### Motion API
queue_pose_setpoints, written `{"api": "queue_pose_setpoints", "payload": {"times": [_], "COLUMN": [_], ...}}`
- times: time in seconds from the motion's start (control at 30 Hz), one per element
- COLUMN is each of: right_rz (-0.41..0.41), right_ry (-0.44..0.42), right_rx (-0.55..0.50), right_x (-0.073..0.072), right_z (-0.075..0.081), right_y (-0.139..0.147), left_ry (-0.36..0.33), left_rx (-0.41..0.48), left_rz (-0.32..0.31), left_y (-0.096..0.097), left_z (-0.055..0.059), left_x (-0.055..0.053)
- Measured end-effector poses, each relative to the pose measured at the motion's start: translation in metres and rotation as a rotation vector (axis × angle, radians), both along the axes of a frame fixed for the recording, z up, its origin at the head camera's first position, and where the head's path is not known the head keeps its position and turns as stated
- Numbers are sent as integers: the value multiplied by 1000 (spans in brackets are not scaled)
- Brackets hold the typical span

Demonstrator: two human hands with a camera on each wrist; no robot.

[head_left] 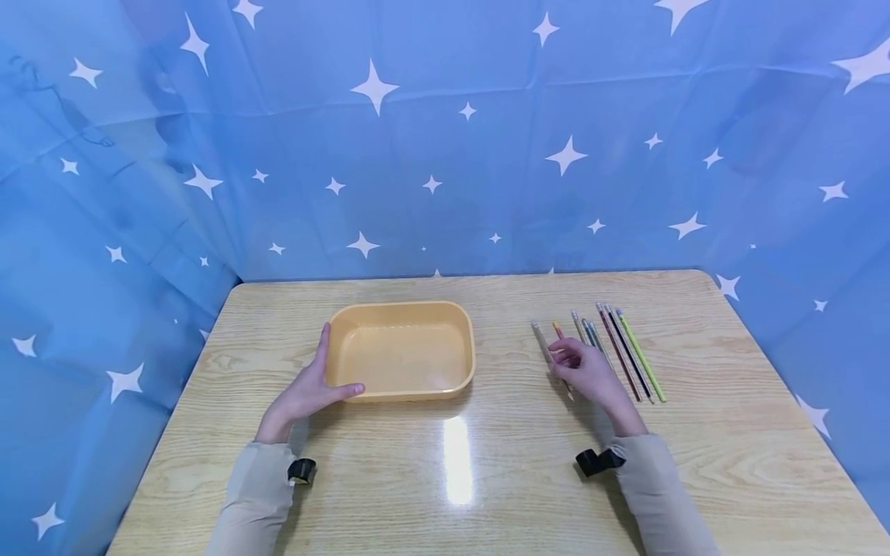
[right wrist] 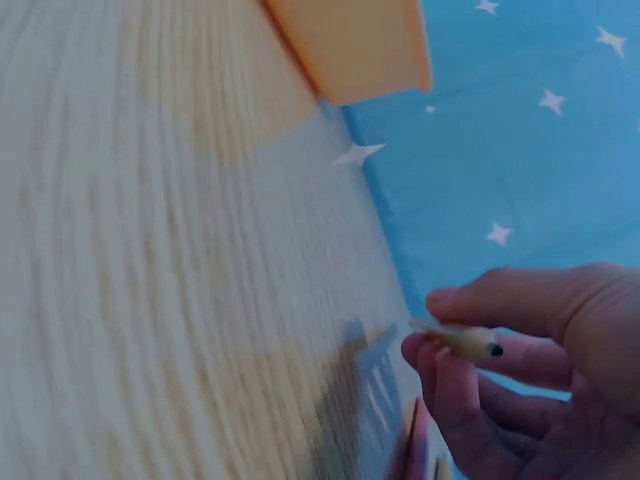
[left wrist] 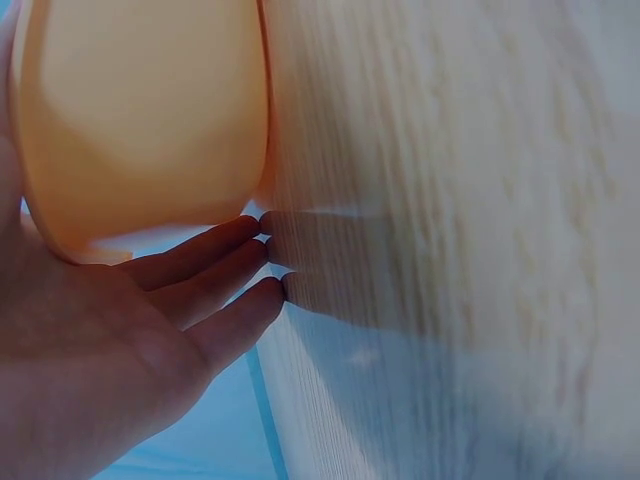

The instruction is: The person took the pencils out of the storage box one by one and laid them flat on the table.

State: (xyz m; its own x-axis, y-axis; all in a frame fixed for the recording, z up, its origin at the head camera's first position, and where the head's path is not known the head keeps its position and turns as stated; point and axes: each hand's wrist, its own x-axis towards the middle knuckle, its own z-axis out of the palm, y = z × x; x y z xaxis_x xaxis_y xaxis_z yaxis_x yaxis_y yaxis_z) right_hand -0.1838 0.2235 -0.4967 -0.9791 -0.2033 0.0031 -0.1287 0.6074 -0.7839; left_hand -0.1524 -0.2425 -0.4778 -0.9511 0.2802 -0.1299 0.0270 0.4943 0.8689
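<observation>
A shallow yellow-orange plastic basin sits on the wooden table, left of centre. My left hand rests against its left end, index finger along the outer side and thumb across the front rim; in the left wrist view the other fingers reach out fairly straight beside it. A pale pencil is pinched between the thumb and fingers of my right hand; its sharpened end faces the right wrist camera. Several other pencils lie around that hand, partly hidden by it, including a bright green one.
The light wooden table has a bright reflection in front of the basin. A blue cloth with white stars hangs behind it and along both sides. A dark red pencil and a black one lie beside the green pencil.
</observation>
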Motion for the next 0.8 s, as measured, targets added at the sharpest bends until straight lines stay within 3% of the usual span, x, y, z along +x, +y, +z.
{"api": "queue_pose_setpoints", "payload": {"times": [0.4, 0.6, 0.8], "right_rz": [-46, -44, -22], "right_ry": [94, 100, 71], "right_rx": [231, 278, 247], "right_x": [-9, -13, -13], "right_z": [-6, -10, -6], "right_y": [-9, -15, -14], "left_ry": [11, 80, 88], "left_rx": [-112, -158, -233], "left_rz": [-7, -21, -18], "left_y": [1, 3, 7], "left_z": [2, -1, 4], "left_x": [-9, -17, -20]}}
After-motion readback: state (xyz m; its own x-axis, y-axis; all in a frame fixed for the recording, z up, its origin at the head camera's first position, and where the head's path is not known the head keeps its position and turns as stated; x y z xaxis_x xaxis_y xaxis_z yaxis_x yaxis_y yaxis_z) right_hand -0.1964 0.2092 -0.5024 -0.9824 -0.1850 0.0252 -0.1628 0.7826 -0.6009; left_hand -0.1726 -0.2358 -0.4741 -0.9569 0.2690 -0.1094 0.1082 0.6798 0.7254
